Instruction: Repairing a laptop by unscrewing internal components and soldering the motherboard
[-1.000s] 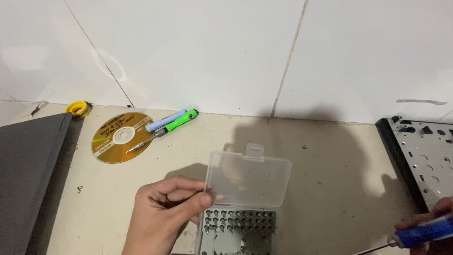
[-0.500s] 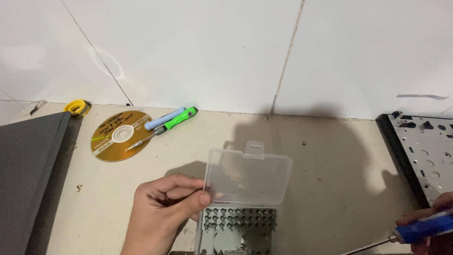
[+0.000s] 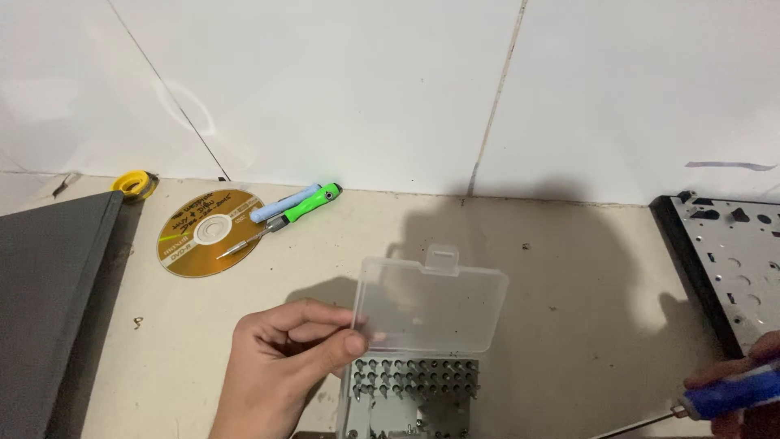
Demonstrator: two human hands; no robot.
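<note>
The left hand's fingers (image 3: 325,337) pinch the edge of the clear lid (image 3: 431,305), already raised over the bit case (image 3: 410,390) on the table (image 3: 569,268). The right hand (image 3: 743,382) grips 1 blue screwdriver (image 3: 731,394); no bit is picked yet.

Light is bright and even. A broad soft shadow (image 3: 520,244) falls across the middle of the tabletop (image 3: 569,341) toward its far edge. The white wall (image 3: 341,81) shows a mild sheen at upper left. Focus is sharp, with little blur or edge bending.
</note>
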